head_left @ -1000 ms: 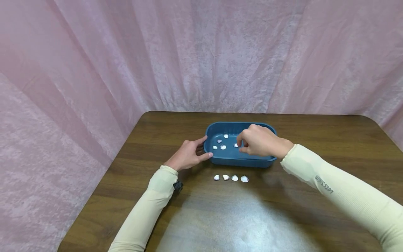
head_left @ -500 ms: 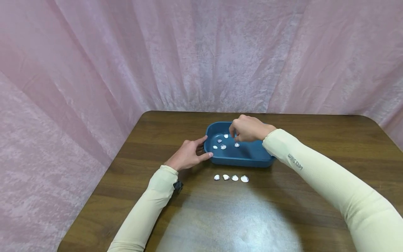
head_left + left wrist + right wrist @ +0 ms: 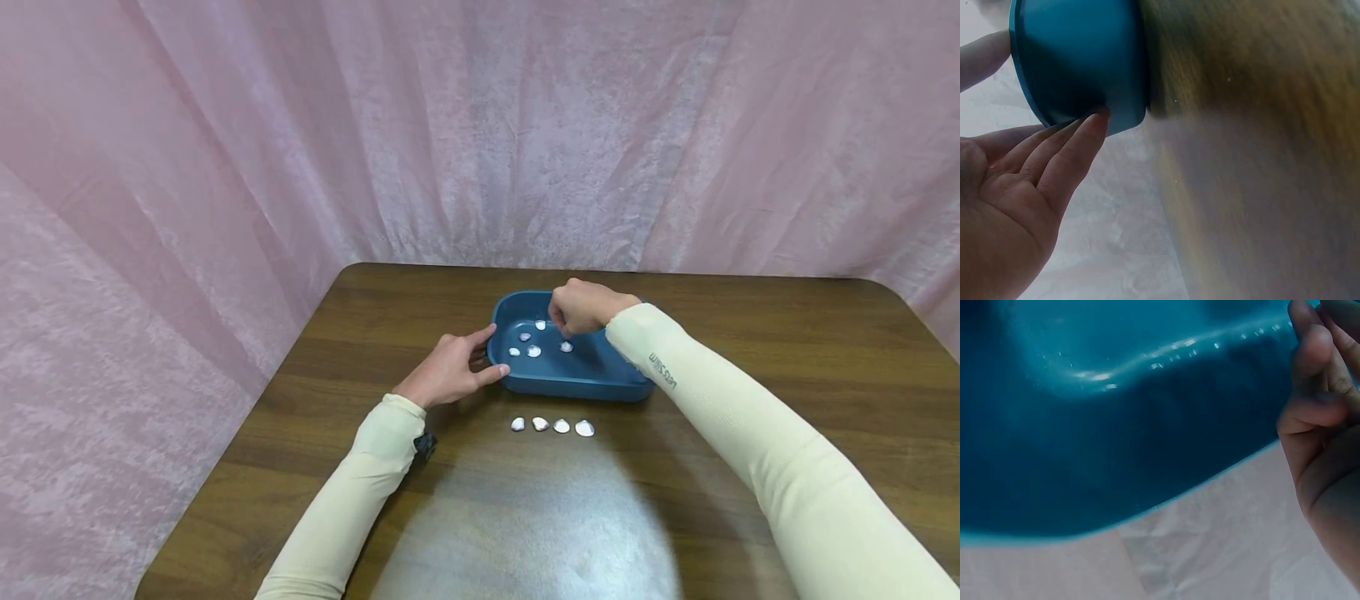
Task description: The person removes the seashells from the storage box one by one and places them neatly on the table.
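A blue oblong tub (image 3: 577, 387) with rounded corners stands on the table, several small pale seashells (image 3: 533, 352) scattered inside its left half. My left hand (image 3: 448, 368) steadies its left end, straight fingers against the outer wall and thumb at the near corner, as the left wrist view confirms. Inside the tub, my right hand (image 3: 581, 307) reaches down with curled fingers bunched near the thumb. Its fingertips are just behind a white shell (image 3: 566, 347). I cannot tell whether a shell is between them. In the right wrist view, the bunched right fingers (image 3: 1313, 353) overlap the tub's wall.
In front of the tub, several white seashells (image 3: 562, 426) lie in a row on the brown wooden table (image 3: 337, 333). A pink curtain (image 3: 480, 133) hangs behind the table's far edge. A dark wrist device (image 3: 425, 446) sits under the left sleeve's cuff.
My right hand has moved left and back over the tub, uncovering more of the white shell beside it, then dipped slightly. The left hand has stayed at the tub's end.
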A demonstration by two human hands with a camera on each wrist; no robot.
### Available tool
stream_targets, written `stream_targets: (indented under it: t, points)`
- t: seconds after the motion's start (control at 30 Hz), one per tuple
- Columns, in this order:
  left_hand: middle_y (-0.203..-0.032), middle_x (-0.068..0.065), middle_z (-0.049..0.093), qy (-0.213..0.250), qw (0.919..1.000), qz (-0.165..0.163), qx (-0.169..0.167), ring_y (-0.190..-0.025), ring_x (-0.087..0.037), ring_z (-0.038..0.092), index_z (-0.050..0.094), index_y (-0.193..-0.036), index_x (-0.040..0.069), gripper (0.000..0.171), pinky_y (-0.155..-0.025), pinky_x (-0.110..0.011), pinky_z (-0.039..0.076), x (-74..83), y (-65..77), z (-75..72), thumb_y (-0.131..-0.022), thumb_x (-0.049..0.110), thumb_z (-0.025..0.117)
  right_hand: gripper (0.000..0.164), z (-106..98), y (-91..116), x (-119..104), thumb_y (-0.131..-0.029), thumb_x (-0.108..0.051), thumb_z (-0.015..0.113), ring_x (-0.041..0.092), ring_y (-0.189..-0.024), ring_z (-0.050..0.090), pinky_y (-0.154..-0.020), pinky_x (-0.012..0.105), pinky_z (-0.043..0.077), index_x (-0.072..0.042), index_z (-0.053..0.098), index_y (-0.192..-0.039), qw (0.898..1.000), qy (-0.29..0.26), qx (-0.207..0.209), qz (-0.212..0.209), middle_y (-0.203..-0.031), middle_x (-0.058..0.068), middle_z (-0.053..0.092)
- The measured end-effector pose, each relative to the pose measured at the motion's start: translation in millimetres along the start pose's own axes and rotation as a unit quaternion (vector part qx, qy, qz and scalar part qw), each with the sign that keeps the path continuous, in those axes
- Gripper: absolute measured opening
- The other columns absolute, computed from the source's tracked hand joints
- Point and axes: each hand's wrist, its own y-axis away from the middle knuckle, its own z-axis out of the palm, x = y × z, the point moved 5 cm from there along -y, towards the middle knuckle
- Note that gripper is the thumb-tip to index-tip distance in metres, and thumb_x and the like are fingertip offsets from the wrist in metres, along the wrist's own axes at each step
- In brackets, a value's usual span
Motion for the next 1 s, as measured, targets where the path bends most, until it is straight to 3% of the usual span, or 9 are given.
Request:
stream_targets:
  t: [0.2,0.6,1.0]
  points:
    - [-0.146,-0.018,0.056,0.009,0.9999,-0.002,-0.011,-0.128,-0.023,0.063,0.034,-0.156,0.004,0.080,-0.104,-0.038,0.054,0.6,0.1,1.1,-0.094,0.040,0.070,0.018,12.9,-6.9,3.4,-0.089,-0.004,0.072,0.016,-0.070,0.058,-0.063,0.025,0.048,-0.015,0.070,-0.075,0.999,0.004,-0.025,0.024,-0.076,0.000,0.066]
    - [-0.148,-0.018,0.054,0.020,0.9997,-0.009,-0.006,-0.128,-0.024,0.062,0.035,-0.156,0.005,0.080,-0.104,-0.038,0.053,-1.8,1.3,0.3,-0.094,0.040,0.071,0.016,24.1,-13.0,4.6,-0.086,-0.005,0.077,0.017,-0.075,0.060,-0.068,0.028,0.051,-0.016,0.070,-0.077,0.999,0.006,-0.030,0.025,-0.082,0.001,0.068]
    - [-0.148,-0.018,0.053,0.024,0.9997,-0.006,-0.004,-0.129,-0.024,0.062,0.035,-0.156,0.004,0.079,-0.104,-0.037,0.054,-1.1,1.9,0.3,-0.094,0.039,0.070,0.020,22.7,-12.1,5.2,-0.088,-0.003,0.074,0.017,-0.073,0.060,-0.066,0.027,0.050,-0.016,0.069,-0.074,1.000,0.000,-0.024,0.018,-0.080,0.001,0.067]
